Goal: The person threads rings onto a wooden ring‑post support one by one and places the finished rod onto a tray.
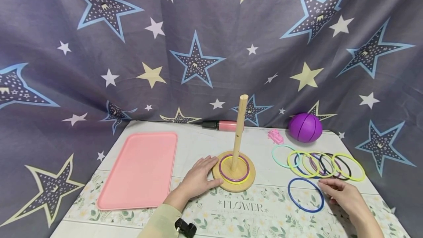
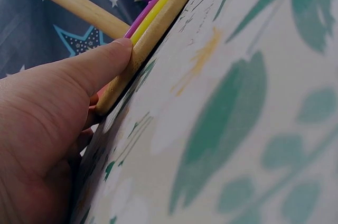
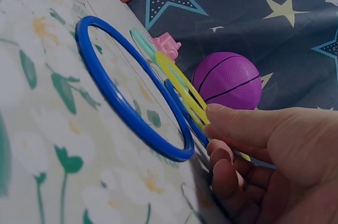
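A wooden peg [image 1: 239,131] stands upright on a round wooden base [image 1: 228,186]. Round its foot lie a purple ring [image 1: 220,172] and a yellow ring [image 2: 138,33], purple on top. My left hand [image 1: 195,179] holds the base's left rim, its thumb along the edge and the other fingers partly hidden behind. On the right, my right hand [image 1: 345,195] hovers with loosely curled fingers, thumb close to index and nothing between them. Right beside its fingertips is a blue ring [image 3: 113,100], nearest the front. Beyond, a row of overlapping rings [image 1: 308,176] includes yellow, black, purple and mint ones.
A pink tray [image 1: 140,172] lies at the left. Along the back are a pink and black pump [image 1: 228,125], a small pink toy [image 1: 275,136] and a purple ball [image 1: 305,127]. A star-patterned curtain [image 1: 198,17] hangs behind the table.
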The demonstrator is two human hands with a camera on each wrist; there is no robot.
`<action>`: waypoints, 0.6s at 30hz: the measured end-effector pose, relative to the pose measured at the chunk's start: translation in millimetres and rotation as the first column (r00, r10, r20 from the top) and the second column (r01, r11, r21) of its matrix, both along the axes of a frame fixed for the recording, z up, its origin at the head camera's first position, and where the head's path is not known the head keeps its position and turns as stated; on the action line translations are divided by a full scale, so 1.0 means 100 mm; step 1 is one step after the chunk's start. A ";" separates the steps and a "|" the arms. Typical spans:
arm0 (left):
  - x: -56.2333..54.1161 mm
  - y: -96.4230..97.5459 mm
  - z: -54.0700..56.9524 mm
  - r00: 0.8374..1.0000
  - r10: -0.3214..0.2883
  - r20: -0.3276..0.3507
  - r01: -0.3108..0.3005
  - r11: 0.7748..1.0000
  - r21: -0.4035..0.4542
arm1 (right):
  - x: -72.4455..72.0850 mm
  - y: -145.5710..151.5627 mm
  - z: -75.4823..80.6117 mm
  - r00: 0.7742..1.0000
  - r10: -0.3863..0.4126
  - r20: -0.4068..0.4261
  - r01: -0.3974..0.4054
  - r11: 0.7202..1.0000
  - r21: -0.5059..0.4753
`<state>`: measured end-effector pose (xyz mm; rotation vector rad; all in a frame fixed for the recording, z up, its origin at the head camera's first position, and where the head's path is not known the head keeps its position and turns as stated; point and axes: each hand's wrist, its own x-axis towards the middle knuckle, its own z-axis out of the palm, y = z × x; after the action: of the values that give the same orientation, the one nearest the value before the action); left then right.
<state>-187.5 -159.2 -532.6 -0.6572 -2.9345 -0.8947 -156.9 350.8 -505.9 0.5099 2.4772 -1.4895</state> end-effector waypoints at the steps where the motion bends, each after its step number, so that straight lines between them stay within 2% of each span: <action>1: 0.00 0.00 0.00 1.000 0.000 0.000 0.000 1.000 0.000 | 0.00 0.01 -0.01 1.000 0.001 0.001 -0.001 1.000 -0.004; 13: 0.00 0.00 -0.01 1.000 -0.007 -0.013 0.007 1.000 0.000 | 0.02 0.01 -0.02 0.999 0.053 0.000 -0.053 0.998 0.021; 18: -0.01 -0.01 -0.02 1.000 -0.008 -0.013 0.008 1.000 0.004 | 0.02 -0.02 -0.04 0.996 0.081 -0.021 -0.079 0.995 0.068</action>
<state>-188.3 -159.8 -534.2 -0.6723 -2.9198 -0.8936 -154.5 349.1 -509.9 0.4010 2.5416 -1.3944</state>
